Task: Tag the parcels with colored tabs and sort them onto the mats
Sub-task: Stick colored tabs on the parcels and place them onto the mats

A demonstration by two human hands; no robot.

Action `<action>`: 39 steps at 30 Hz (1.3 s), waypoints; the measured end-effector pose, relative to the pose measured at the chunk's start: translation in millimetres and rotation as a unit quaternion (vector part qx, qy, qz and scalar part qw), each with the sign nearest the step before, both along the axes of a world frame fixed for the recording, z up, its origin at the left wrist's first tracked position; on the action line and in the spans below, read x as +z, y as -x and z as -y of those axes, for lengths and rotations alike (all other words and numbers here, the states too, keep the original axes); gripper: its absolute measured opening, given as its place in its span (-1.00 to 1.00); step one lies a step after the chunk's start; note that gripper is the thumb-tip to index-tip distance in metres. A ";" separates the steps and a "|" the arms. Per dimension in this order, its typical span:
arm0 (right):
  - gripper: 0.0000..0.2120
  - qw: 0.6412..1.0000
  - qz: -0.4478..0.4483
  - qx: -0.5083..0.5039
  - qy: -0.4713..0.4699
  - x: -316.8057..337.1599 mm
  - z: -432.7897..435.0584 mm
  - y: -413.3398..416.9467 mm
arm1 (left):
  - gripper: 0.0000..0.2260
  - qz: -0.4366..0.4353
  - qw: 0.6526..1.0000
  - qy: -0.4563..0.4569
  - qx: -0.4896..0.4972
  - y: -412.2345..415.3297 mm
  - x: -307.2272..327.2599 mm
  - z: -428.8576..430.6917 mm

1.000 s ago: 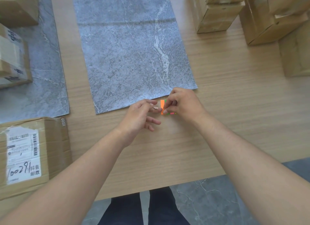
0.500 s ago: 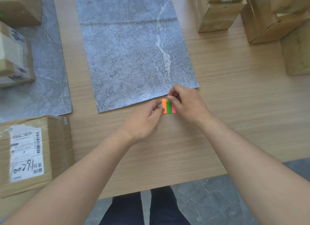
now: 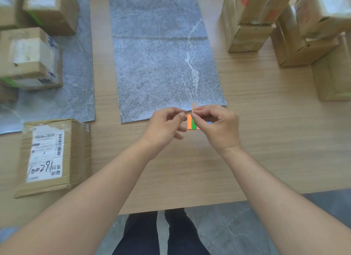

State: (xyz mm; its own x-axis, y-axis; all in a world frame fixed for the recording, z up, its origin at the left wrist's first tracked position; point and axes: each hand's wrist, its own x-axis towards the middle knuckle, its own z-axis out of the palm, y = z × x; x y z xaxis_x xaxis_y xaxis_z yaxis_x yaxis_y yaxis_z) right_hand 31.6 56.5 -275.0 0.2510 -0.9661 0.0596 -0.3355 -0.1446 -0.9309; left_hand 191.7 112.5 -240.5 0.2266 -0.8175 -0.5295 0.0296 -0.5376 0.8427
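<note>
Pinching a single pale orange tab (image 3: 194,107) between thumb and forefinger of the right hand (image 3: 220,126), other fingers curling loosely, and holding the tab upright over the near edge of the centre mat (image 3: 165,55). Hovering the left hand (image 3: 164,126) close beside it, fingers curling in, thumb and forefinger drawing together near the tab's lower end; not possible to tell whether touching the tab or pinching nothing at all. Lying flat on the wooden table (image 3: 266,140) right beneath the two sets of fingertips, just off the centre mat's near edge: the pad of tabs (image 3: 191,124), showing orange, green, pink and a sliver of blue side by side, and being partly hidden by the right hand. Sitting at the front left of the table, off both mats: a flat labelled parcel (image 3: 51,156), white shipping label facing up and bearing handwritten digits. Resting on the left mat (image 3: 77,74): a taped parcel (image 3: 28,57) and a further box (image 3: 51,9) behind it, each showing a blurred green streak. Standing in stacks at the far right, off the mats: more parcels (image 3: 247,26).
</note>
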 end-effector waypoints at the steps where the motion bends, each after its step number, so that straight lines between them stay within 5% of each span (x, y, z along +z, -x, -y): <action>1: -0.88 1.000 0.010 0.013 0.012 4.8 -4.6 -3.4 | -0.82 -0.011 0.999 0.011 0.051 -3.6 6.2 -2.9; 13: -0.92 0.977 0.050 0.185 0.093 71.2 -72.3 -83.7 | -0.91 0.027 0.973 0.108 0.201 -71.0 84.1 -105.6; 28: -0.89 0.950 0.045 0.273 0.145 97.8 -234.2 -211.7 | -0.92 0.073 0.960 0.128 0.238 -196.5 92.8 -283.5; 33: -0.81 0.956 0.005 0.263 0.130 88.2 -263.4 -223.0 | -0.90 0.084 0.962 0.123 0.230 -224.6 82.2 -321.7; 39: -0.61 0.942 -0.152 0.227 0.194 55.4 -255.4 -230.4 | -0.92 0.114 0.962 0.103 0.224 -241.7 51.3 -339.8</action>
State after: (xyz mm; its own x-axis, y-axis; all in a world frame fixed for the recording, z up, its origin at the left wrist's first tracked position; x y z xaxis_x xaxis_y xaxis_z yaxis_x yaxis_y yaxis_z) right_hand 262.0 311.9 -219.7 0.6963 -0.6747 0.2448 -0.3993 -0.6476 -0.6490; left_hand 433.4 452.3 -189.2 0.6719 -0.6931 -0.2609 0.0214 -0.3340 0.9423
